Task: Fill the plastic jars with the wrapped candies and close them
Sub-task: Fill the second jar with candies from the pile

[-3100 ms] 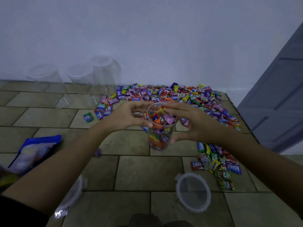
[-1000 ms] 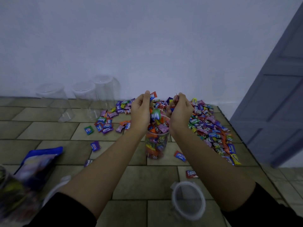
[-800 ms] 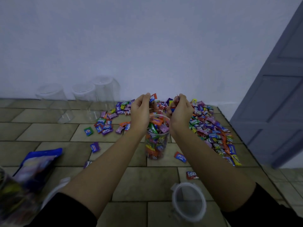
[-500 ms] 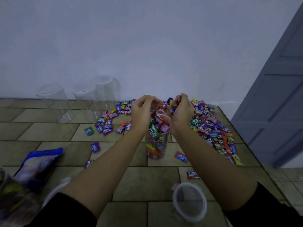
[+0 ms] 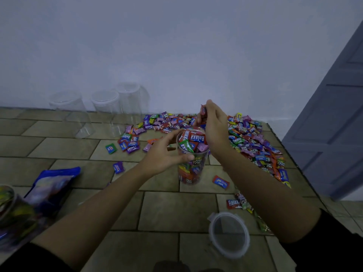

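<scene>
A clear plastic jar [image 5: 191,167] stands on the tiled floor, heaped to the rim with wrapped candies. My left hand [image 5: 165,154] wraps round the jar's upper left side, thumb across its front. My right hand [image 5: 213,124] hovers over the jar's right rim and pinches a few candies [image 5: 203,111] at its fingertips. A large pile of wrapped candies [image 5: 249,140] spreads behind and to the right of the jar. A round clear lid [image 5: 228,234] lies on the floor in front, near my right forearm.
Three empty clear jars [image 5: 110,110] stand by the white wall at back left. A blue candy bag [image 5: 52,185] lies at left, beside a filled jar [image 5: 7,205] at the frame edge. Loose candies [image 5: 233,203] scatter on the tiles. A grey door [image 5: 334,124] is at right.
My left hand has dropped from above the jar and now grips its side. The candies it held have gone into the jar. My right hand stays raised with candies.
</scene>
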